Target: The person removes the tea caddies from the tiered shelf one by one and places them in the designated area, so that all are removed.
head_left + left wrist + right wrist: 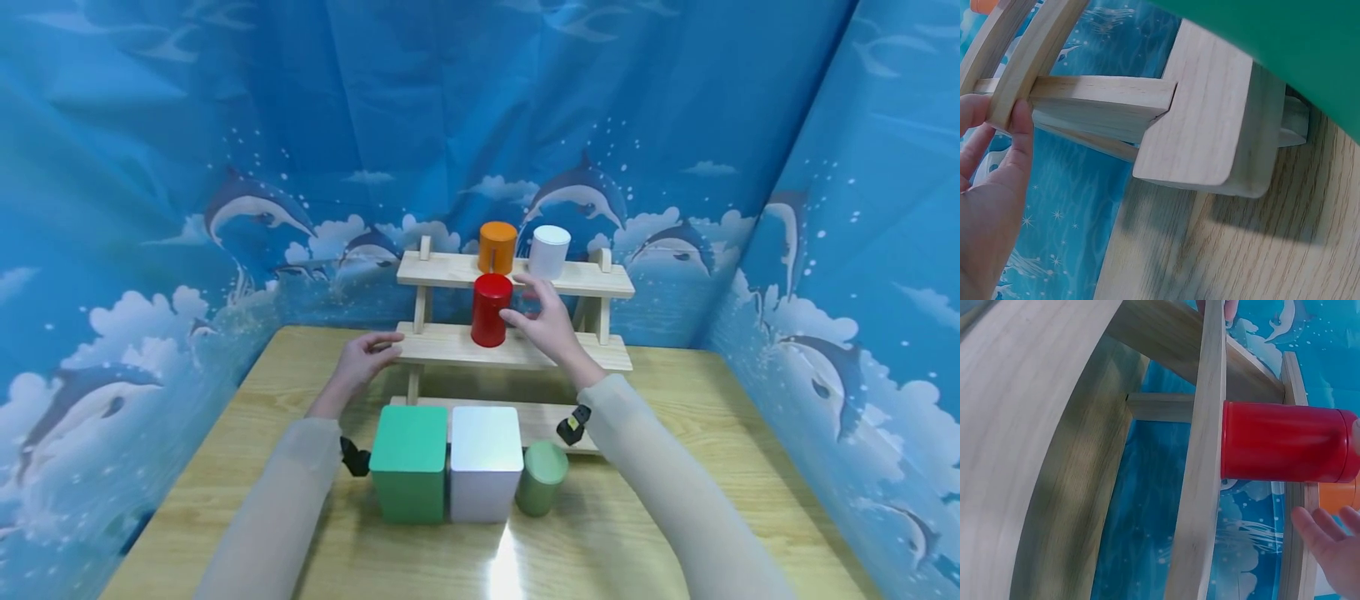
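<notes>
A red can [491, 311] stands upright on the middle board of a stepped wooden shelf [517, 348]. My right hand [547, 323] is at the can's right side, its fingers spread and apart from the can in the right wrist view. The thumb lies close to the can; whether it touches cannot be told. At the middle board's left end, my left hand [360, 367] pinches the board's edge between thumb and fingers, as the left wrist view shows. On the top board stand an orange can [497, 247] and a white can [549, 252].
In front of the shelf stand a green box [408, 467], a white box [487, 467] and a green can [542, 479] on the wooden table [645, 533]. Blue dolphin-print curtains [420, 108] hang behind and at the sides.
</notes>
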Demonstrator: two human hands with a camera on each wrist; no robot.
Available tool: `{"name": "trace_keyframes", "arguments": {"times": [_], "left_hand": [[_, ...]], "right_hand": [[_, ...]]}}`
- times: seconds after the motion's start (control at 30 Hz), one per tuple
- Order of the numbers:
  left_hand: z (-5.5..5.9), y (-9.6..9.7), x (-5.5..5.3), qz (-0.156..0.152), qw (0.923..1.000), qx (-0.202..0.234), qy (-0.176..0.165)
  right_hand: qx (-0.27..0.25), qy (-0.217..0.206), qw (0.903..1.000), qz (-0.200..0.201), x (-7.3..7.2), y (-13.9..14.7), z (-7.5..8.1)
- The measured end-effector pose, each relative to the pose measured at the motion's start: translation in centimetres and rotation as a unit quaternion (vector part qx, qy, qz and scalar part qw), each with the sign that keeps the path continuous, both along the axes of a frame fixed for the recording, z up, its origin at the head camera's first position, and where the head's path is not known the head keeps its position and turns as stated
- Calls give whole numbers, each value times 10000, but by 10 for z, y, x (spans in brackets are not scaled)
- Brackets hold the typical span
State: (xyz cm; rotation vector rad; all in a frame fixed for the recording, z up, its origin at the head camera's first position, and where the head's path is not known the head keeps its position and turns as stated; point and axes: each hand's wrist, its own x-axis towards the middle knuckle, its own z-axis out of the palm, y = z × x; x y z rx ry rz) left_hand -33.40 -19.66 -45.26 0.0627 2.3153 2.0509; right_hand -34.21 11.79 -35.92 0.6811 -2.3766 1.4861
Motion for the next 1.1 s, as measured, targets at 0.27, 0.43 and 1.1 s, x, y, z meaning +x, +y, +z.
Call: {"name": "trace_keyframes", "arguments": {"times": [0.27, 0.43, 1.1], "left_hand": [[-3, 1, -1, -37, 9999, 9, 103], [-5, -1, 1, 6, 9999, -42, 144], [14, 4, 10, -127, 9991, 401, -32]], "right_hand": [[29, 79, 9994, 323, -16, -4, -10], [121, -67, 9994, 306, -18, -11, -13], [-80, 200, 9998, 32, -12, -18, -17]]}}
